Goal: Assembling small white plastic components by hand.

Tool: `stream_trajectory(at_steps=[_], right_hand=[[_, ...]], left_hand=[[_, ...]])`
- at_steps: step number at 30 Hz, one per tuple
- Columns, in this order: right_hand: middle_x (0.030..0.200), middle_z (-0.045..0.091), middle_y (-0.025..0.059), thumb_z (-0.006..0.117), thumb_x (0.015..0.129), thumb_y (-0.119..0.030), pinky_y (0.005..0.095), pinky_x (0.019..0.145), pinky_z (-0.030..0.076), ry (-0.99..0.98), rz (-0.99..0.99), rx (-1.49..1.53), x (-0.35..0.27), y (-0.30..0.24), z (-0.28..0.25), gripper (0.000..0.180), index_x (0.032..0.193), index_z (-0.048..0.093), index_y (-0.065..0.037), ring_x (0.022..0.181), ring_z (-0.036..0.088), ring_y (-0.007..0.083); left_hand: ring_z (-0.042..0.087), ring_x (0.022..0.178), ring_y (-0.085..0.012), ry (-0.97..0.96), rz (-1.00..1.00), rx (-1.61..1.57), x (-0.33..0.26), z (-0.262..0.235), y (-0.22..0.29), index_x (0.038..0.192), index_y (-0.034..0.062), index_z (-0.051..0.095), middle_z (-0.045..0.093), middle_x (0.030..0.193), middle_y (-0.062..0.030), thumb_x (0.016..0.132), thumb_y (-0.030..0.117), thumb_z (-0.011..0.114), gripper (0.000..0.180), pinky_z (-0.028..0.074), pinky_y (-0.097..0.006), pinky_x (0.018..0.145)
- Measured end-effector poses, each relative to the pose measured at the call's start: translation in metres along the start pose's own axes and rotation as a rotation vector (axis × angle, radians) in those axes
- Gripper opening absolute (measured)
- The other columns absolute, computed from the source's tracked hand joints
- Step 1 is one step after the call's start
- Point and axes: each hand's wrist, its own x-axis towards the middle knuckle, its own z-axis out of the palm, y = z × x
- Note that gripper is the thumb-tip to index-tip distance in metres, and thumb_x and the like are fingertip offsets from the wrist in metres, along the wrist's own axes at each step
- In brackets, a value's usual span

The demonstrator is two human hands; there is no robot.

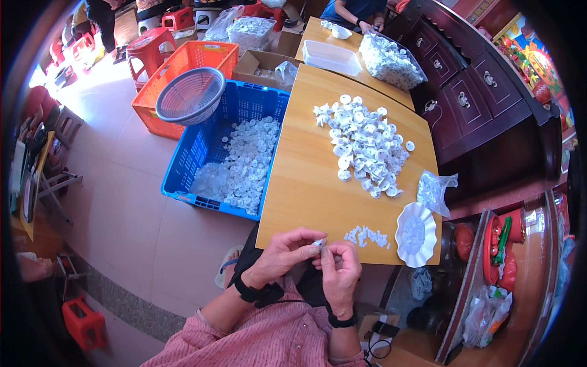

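At the table's near edge, my left hand (286,252) pinches a small white plastic part (318,243) between thumb and fingers. Close against it, my right hand (338,264) has its thumb and fingertips pressed together at the same part; whatever else they hold is too small to make out. Just beyond my hands lies a small cluster of tiny white pieces (367,236). To their right, a white scalloped dish (402,227) holds more translucent pieces. Farther up the wooden table (299,165) is a large heap of white round plastic parts (370,144).
Left of the table stands a blue crate (177,177) partly filled with white parts, with a grey colander (191,92) over its far corner. An orange crate (147,110) is behind. A clear bag (435,189) lies at the right edge; across the table, another person handles a full tub (391,58).
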Motion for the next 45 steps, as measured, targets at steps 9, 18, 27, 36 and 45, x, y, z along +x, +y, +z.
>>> stream_trajectory(at_steps=[9,18,27,36,45], right_hand=[[0.094,0.058,0.0072,0.063,0.093,0.0,0.0232,0.059,0.053,0.037,-0.051,-0.087,0.012,0.012,-0.015,0.005,0.092,0.06,0.004,0.068,0.065,0.0117],[0.092,0.061,0.0068,0.063,0.092,-0.001,0.0235,0.06,0.053,0.149,-0.066,-0.181,0.023,0.026,-0.044,0.006,0.097,0.063,0.004,0.069,0.065,0.0118],[0.087,0.061,0.0089,0.064,0.09,0.001,0.0261,0.059,0.052,0.217,-0.05,-0.31,0.011,0.034,-0.066,0.004,0.093,0.064,0.003,0.066,0.065,0.0144],[0.088,0.061,0.0117,0.065,0.089,0.001,0.0284,0.059,0.053,0.227,-0.07,-0.377,-0.008,0.034,-0.075,0.005,0.093,0.064,0.003,0.067,0.065,0.0177],[0.091,0.063,0.0119,0.067,0.084,0.005,0.0284,0.06,0.052,0.19,-0.146,-0.45,-0.01,0.032,-0.082,0.01,0.093,0.065,0.002,0.071,0.066,0.0182]], left_hand=[[0.068,0.087,-0.018,0.46,0.27,-0.064,-0.001,-0.055,0.049,0.123,-0.0038,0.059,0.068,0.104,-0.0124,0.096,0.009,0.062,0.03,0.057,-0.027,0.073],[0.067,0.09,-0.0213,0.931,0.242,-0.003,0.035,-0.153,0.05,0.124,-0.013,0.053,0.064,0.101,-0.0126,0.096,0.011,0.062,0.037,0.058,-0.029,0.078],[0.065,0.084,-0.0131,0.154,0.131,0.714,0.069,-0.003,0.08,0.112,-0.0045,0.066,0.065,0.098,-0.0075,0.095,0.018,0.064,0.028,0.053,-0.026,0.076],[0.064,0.097,-0.0354,-0.048,0.468,1.374,0.152,0.013,0.031,0.108,-0.0027,0.068,0.064,0.109,-0.0205,0.082,0.006,0.065,0.028,0.052,-0.041,0.084],[0.06,0.09,-0.0368,-0.084,0.323,1.52,0.159,0.0,0.015,0.095,-0.0013,0.071,0.059,0.096,-0.0191,0.077,0.005,0.066,0.02,0.051,-0.042,0.084]])
